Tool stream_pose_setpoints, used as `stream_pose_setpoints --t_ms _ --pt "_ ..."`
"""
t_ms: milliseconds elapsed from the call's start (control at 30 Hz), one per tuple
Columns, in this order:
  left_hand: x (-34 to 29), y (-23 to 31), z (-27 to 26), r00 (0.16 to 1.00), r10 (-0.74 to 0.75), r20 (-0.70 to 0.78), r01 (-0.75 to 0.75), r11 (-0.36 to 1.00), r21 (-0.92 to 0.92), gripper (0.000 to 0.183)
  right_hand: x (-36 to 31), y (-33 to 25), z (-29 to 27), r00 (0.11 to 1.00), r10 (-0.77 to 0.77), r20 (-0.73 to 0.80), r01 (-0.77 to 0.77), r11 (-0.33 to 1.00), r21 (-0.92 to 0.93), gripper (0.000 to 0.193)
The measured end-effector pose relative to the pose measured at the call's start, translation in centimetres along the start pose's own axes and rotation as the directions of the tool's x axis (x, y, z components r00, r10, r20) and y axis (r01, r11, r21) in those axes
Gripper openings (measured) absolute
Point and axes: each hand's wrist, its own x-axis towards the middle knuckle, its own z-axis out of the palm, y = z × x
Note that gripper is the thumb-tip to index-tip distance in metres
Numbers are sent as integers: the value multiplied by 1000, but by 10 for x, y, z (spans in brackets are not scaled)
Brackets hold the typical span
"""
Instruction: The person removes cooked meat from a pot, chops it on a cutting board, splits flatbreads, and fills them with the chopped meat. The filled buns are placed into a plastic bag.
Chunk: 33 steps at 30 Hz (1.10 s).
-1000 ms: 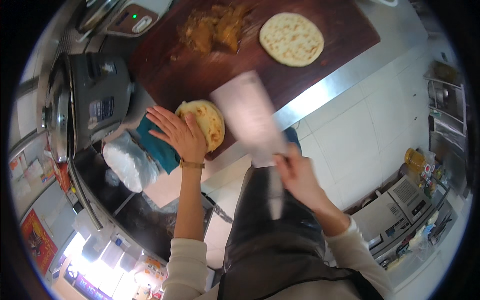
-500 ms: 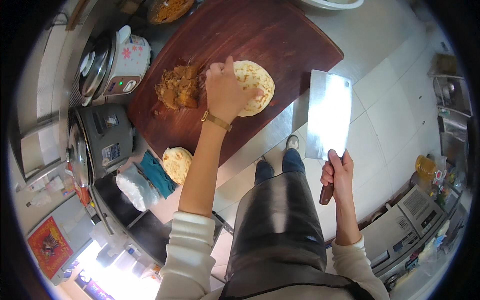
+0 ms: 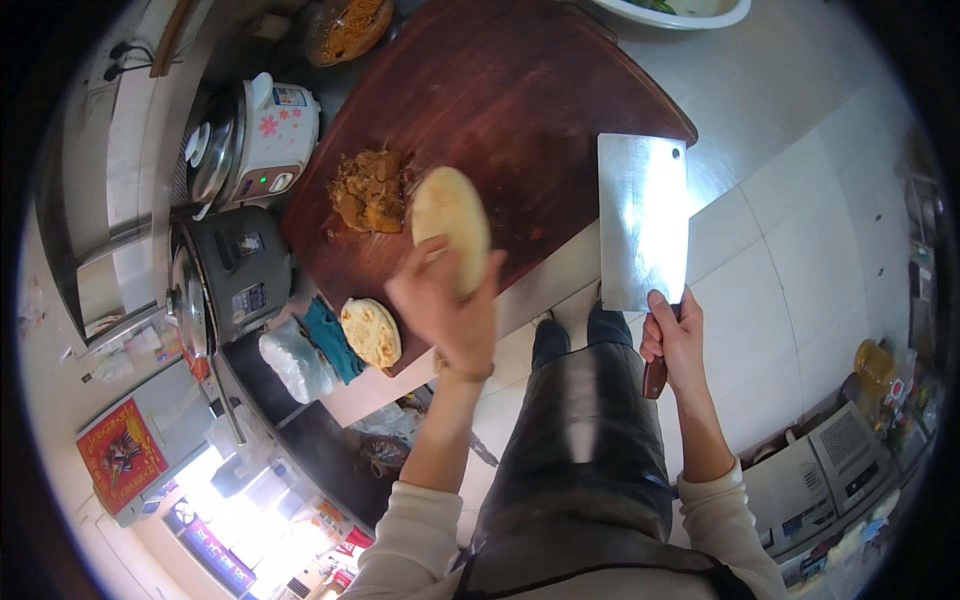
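A round flatbread [image 3: 450,215], blurred by motion, is held tilted above the board by my left hand [image 3: 447,305], its fingers closed on the near edge. My right hand [image 3: 676,340] grips the dark wooden handle of a wide cleaver [image 3: 643,220], blade pointing away from me, off the board's right side. Chopped brown meat [image 3: 367,190] lies in a pile on the dark red cutting board [image 3: 520,90], left of the bread. A second browned flatbread [image 3: 371,333] rests at the board's near left corner.
Left of the board stand a white flowered cooker [image 3: 275,145] and a grey cooker [image 3: 235,270]. A teal cloth [image 3: 331,340] and clear plastic bags [image 3: 298,362] lie near the corner. A bowl of orange-brown food [image 3: 350,30] and a white bowl [image 3: 690,18] sit at the far side.
My left hand has lifted the flatbread off the board and drawn it toward me, tilting it. The cleaver remains in my right hand, and the view has shifted slightly.
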Motion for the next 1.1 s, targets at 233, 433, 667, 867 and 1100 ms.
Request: stream_pose_setpoints --t_ms 233,433,667,867,1100 --pt "17 -26 34 896 183 404 -301 920 252 54 4 12 -2 997 64 44 -63 998 -28 15" --pt "-9 -32 53 908 126 399 -231 946 227 52 8 39 8 987 89 131 -80 994 -71 17" --pt "-14 -27 56 904 68 421 -210 930 301 54 3 55 23 991 83 104 -73 993 -93 20" --pt "-19 -33 62 913 67 402 -148 974 174 54 36 49 60 995 16 101 -2 991 -135 19" --pt "-16 -36 61 903 76 423 -140 982 124 54 20 50 63 989 121 91 -110 988 -111 17"
